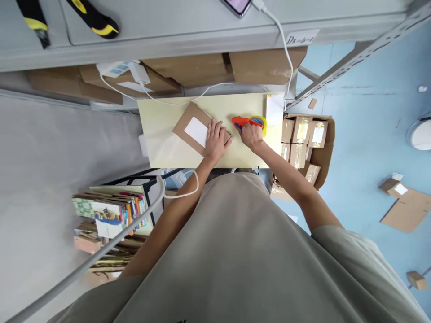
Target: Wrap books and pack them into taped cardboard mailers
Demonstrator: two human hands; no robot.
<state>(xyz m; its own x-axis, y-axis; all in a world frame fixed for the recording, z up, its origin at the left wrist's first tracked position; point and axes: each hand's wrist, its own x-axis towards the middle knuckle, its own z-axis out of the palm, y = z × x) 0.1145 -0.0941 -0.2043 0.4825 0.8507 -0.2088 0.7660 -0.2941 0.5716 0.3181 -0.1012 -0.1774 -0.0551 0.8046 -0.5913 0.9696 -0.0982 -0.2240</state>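
Observation:
On the pale yellow table [161, 134] a flat brown cardboard packet [186, 120] with a white label [196, 131] lies at a slant. My left hand [216, 140] rests on its right part, palm down with the fingers apart. To the right, my right hand [251, 135] is wrapped round a red tape dispenser [240, 121], which carries a yellow-rimmed roll of tape [264, 123]. The dispenser is just off the packet's right corner, with a gap between them. My right palm hides the dispenser's handle.
A grey shelf [202, 31] with a phone [238, 5] and black-yellow tools [96, 20] crosses above the table. White cables hang behind. An open carton [328, 148] of small boxes stands right; books [111, 215] and a grey pole [101, 253] are lower left.

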